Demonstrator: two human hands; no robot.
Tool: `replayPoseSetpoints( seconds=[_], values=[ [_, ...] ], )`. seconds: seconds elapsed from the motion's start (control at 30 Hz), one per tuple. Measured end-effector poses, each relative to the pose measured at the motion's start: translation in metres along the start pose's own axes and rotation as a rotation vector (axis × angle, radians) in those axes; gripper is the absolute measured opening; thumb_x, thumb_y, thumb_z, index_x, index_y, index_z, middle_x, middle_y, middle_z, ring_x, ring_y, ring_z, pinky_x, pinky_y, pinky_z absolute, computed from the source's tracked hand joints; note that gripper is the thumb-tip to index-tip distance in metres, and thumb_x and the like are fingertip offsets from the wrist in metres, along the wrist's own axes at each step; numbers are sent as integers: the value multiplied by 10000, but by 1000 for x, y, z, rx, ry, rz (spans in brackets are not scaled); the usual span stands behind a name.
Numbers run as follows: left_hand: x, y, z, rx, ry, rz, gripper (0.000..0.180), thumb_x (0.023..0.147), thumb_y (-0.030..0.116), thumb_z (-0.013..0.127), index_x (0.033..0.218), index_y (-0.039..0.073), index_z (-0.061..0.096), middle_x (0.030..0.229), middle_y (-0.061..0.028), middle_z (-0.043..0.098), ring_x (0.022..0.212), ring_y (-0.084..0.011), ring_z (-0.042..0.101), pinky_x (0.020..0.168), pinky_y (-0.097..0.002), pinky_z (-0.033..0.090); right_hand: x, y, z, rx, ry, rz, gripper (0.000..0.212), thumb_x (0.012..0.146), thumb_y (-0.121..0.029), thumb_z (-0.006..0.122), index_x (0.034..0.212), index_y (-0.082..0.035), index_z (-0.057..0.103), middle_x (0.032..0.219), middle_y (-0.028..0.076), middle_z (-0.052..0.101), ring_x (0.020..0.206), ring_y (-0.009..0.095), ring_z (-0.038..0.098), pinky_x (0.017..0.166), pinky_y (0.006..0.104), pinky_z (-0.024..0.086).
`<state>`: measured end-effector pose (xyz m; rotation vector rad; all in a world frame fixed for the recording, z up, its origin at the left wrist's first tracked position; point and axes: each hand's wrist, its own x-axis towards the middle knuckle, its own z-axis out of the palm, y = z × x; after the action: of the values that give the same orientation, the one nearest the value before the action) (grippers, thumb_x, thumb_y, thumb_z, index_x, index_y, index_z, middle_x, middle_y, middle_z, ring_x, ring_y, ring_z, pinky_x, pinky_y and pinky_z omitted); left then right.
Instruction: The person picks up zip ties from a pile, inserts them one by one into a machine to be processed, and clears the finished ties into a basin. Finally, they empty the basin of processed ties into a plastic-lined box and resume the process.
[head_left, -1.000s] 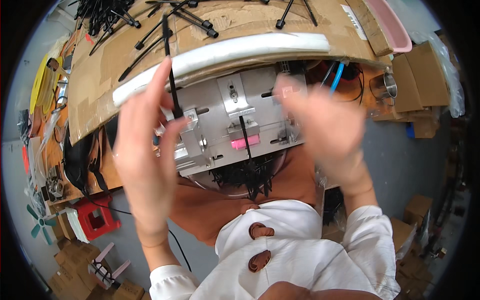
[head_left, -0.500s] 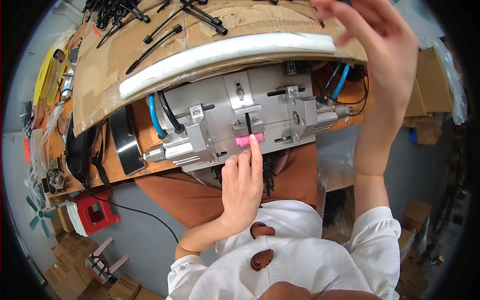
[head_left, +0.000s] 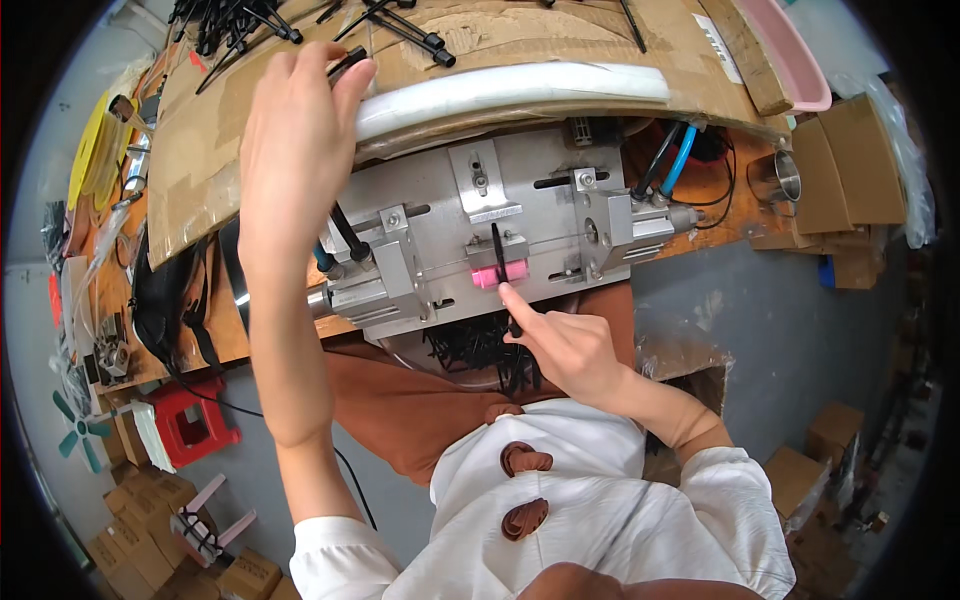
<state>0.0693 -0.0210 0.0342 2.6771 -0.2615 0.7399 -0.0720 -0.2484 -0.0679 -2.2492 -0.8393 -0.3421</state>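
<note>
My left hand (head_left: 300, 140) is up at the cardboard on the left, its fingers closed around the thick end of a black rod (head_left: 348, 62). Lower down, my right hand (head_left: 575, 355) is at the front of the metal fixture (head_left: 450, 180). Its fingers close on another slim black rod (head_left: 498, 250), with the index fingertip on it just below the pink block (head_left: 487, 276). This rod lies across the pink block and points toward the small metal bracket (head_left: 482, 190). A dark part of it shows beneath the index finger; the rest is hidden by the hand.
Several loose black rods (head_left: 400, 35) lie on the cardboard sheet (head_left: 550, 35), whose front edge carries a white foam strip (head_left: 520, 95). Pneumatic cylinders (head_left: 615, 230) with blue and black hoses flank the fixture. Below it, many black rods (head_left: 480, 350) lie by my lap. A metal cup (head_left: 775, 180) stands right.
My left hand has left the pink block and gone up-left to grasp a rod on the cardboard. My right hand has come down from the upper right to the rod at the fixture.
</note>
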Motion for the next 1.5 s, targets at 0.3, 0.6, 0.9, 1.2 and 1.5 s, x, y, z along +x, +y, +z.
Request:
replayPoseSetpoints(
  seconds=[0.3,0.6,0.9,1.2,1.5],
  values=[
    [-28,34,-25,-198,-95,-14,183,797,122,682,921,19,596,887,-140,554,869,-293,547,767,-377,448,35,-1,-47,-82,-223,-33,562,721,-56,742,1255,-23,570,651,51,558,508,164,539,451,304,426],
    [-177,96,11,-214,-160,28,645,693,-69,681,1307,-76,484,933,-107,566,821,-238,516,714,-331,454,251,99,-72,-771,259,-436,165,734,-15,547,847,45,650,1116,215,580,928,314,562,765,380,491],
    [-179,107,32,-120,-283,-10,684,720,-56,685,1355,-43,432,901,-106,505,823,-259,483,711,-367,432,204,32,-145,-11,93,136,212,882,-63,513,1043,41,605,798,210,647,717,307,630,703,407,504],
    [-32,7,-16,61,124,74,143,892,71,552,1024,64,606,986,-137,559,923,-318,510,838,-420,385,17,-1,-50,26,105,-139,442,684,72,694,1118,76,605,948,117,687,624,170,615,494,253,480],
    [-5,-34,-50,-326,-355,63,161,858,5,548,1008,1,607,863,-59,586,761,-148,504,748,-255,432,4,-7,-1,-61,-11,3,565,680,48,716,1224,62,564,799,85,652,580,156,578,486,272,455]
  ],
)
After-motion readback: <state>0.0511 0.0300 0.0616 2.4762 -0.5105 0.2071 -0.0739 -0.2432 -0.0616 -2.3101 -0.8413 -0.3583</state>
